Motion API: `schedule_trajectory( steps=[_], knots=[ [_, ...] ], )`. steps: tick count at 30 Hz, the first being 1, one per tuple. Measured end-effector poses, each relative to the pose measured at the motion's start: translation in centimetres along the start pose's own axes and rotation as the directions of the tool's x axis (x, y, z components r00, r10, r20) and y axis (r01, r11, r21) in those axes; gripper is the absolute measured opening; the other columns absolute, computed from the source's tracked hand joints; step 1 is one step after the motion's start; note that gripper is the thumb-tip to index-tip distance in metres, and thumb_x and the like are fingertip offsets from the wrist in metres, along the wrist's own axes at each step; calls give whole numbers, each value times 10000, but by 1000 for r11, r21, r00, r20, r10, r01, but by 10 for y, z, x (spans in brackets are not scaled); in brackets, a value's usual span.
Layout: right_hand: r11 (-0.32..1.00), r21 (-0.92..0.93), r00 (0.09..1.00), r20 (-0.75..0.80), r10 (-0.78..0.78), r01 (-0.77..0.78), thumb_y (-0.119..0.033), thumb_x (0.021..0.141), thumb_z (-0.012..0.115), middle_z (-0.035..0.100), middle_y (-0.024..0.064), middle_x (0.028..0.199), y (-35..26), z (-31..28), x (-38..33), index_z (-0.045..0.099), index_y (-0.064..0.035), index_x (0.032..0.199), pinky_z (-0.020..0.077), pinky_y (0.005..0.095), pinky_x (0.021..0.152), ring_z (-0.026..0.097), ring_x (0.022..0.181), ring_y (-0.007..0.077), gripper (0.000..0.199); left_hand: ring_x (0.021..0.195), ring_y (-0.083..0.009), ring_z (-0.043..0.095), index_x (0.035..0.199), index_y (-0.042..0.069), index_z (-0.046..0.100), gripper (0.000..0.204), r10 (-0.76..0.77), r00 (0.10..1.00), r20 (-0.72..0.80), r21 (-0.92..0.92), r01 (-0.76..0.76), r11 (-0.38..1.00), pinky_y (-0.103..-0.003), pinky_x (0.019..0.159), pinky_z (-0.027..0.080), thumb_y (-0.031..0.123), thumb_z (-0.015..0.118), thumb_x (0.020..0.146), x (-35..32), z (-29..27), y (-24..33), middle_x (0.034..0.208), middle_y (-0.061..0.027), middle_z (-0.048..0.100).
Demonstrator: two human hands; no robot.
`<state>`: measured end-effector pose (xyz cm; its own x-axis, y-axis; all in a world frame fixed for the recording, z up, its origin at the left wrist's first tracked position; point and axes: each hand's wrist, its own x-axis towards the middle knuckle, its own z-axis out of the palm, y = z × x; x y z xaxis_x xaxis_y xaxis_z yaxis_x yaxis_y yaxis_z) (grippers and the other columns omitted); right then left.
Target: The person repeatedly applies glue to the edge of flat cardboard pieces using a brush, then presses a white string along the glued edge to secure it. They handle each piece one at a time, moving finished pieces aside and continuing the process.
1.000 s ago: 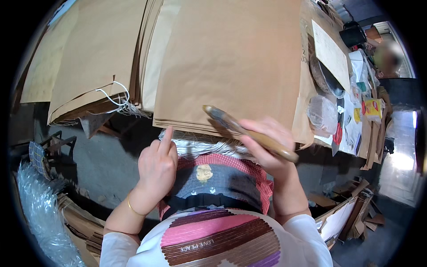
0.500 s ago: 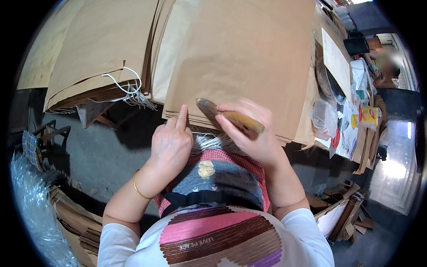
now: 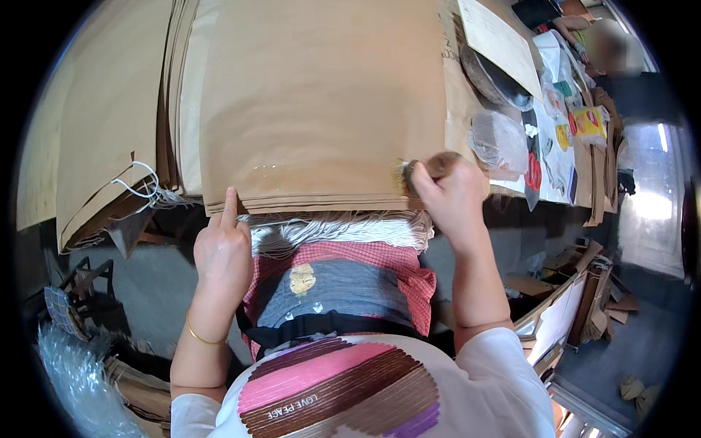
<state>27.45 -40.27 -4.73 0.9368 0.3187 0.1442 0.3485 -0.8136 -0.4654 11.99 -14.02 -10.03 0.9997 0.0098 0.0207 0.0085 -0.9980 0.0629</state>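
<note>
Lying flat on the bench [image 3: 467, 95], the stack of brown paper sheets [image 3: 321, 102] is showing a wet streak near its front edge. The right hand [image 3: 453, 197] is closing around a brush [image 3: 420, 171] at the stack's right corner. The left hand [image 3: 223, 252] is pressing one outstretched finger on the left corner, holding nothing. White string [image 3: 336, 230] is hanging below.

right hand [image 3: 454, 196] gripping brush [image 3: 418, 172] (bristles down), brown paper stack [image 3: 321, 102]
</note>
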Motion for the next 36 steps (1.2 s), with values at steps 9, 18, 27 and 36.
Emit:
schedule_trajectory(
  steps=[9,18,27,36],
  knots=[
    [268,963,962,-93,257,22,-122,873,647,659,77,866,73,-64,4,658,29,958,424,178,549,543,625,82,174,822,-285,621,648,-32,603,26,-62,993,99,33,59,998,-349,673,530,-26,595,625,1,-4,8,1327,-261,487],
    [908,-399,931,-265,-250,130,46,752,565,636,138,968,146,-54,-23,656,-40,1064,514,381,798,630,910,304,336,622,-287,576,690,-23,606,47,35,994,100,-644,38,764,-365,554,442,13,630,706,-23,-57,36,717,-146,580],
    [548,799,740,209,-640,248,-35,838,626,635,114,924,11,29,-97,669,-3,1051,480,347,731,602,831,241,219,447,-164,390,633,-6,635,152,15,982,-190,-783,-161,601,-305,441,236,135,666,585,-38,-140,32,490,-36,424],
    [832,554,967,188,-169,38,-3,801,652,639,53,738,52,-77,-39,701,23,888,455,230,600,585,693,113,103,546,-121,420,787,-56,674,103,-145,985,-96,-737,28,676,-267,504,304,44,654,773,-11,-114,-45,596,-40,497]
  ],
)
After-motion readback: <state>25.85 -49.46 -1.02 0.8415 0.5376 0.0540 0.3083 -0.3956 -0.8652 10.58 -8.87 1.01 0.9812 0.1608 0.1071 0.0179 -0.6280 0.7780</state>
